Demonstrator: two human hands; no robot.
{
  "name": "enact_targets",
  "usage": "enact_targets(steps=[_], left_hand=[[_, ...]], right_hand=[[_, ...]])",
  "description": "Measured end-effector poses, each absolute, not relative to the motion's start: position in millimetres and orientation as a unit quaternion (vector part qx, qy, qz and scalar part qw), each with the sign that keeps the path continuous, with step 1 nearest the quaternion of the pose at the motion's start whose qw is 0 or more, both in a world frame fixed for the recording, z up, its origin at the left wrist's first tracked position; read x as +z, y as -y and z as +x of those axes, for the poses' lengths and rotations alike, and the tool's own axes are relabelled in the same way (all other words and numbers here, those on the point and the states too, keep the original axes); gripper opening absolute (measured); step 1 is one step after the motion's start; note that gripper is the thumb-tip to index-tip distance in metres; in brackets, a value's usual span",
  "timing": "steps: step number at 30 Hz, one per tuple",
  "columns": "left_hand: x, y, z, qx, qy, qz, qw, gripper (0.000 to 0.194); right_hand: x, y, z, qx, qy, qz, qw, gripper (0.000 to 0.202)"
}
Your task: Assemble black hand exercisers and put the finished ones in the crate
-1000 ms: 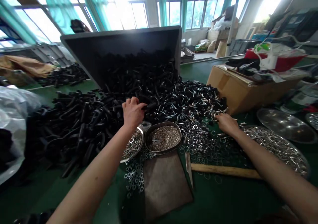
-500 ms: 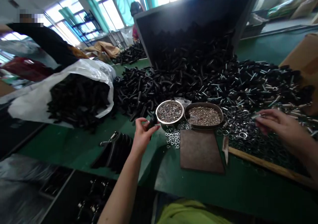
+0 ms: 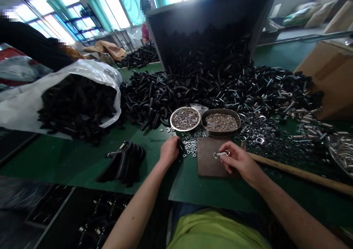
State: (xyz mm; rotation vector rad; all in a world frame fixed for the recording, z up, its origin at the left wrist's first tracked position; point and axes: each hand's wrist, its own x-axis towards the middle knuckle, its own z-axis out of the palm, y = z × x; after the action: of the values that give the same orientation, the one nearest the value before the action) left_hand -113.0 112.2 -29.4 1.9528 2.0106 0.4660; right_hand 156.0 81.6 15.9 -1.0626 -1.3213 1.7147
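My left hand [image 3: 169,150] is closed round a black part [image 3: 181,146], beside small metal rings [image 3: 190,146] scattered on the green table. My right hand [image 3: 236,160] pinches a metal spring with ring-shaped ends [image 3: 221,154] over the brown square plate [image 3: 208,160]. Behind the hands stand a round dish of small metal pieces [image 3: 185,119] and an oval tin of small pins [image 3: 221,122]. A hammer's wooden handle [image 3: 300,172] lies right of the plate, its head partly hidden by my right hand.
A white bag [image 3: 118,105] of black parts lies at the left, near a row of curved black parts [image 3: 124,164]. Behind are a large tipped bin [image 3: 204,19] and black-part heaps. A cardboard box [image 3: 328,76] stands right. Two people are in the background.
My right hand has come leftward from the heap at the right to above the plate, with the spring in it. My left hand has lowered and moved right, toward the small rings.
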Motion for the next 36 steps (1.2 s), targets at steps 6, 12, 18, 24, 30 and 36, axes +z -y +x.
enact_targets(steps=[6, 12, 18, 24, 30, 36], left_hand=[[-18, -110, -114, 0.188, -0.687, 0.679, 0.181, 0.034], [6, -65, -73, 0.403, -0.623, 0.505, 0.44, 0.024], [20, -31, -34, 0.458, -0.537, 0.415, 0.575, 0.024], [25, -28, -30, 0.435, -0.556, 0.454, 0.543, 0.018], [13, -25, -32, 0.43, -0.529, 0.634, 0.366, 0.013], [-6, -27, -8, 0.451, -0.527, 0.295, 0.657, 0.025]], right_hand=[[17, -76, 154, 0.649, 0.53, -0.413, 0.356, 0.024], [26, -64, 148, 0.688, 0.517, -0.398, 0.319, 0.034], [34, -58, 137, 0.691, 0.52, -0.397, 0.309, 0.031], [27, -58, 132, 0.709, 0.485, -0.407, 0.311, 0.034], [28, -62, 132, 0.646, 0.524, -0.451, 0.323, 0.028], [34, -66, 140, 0.343, 0.711, -0.517, 0.33, 0.016]])
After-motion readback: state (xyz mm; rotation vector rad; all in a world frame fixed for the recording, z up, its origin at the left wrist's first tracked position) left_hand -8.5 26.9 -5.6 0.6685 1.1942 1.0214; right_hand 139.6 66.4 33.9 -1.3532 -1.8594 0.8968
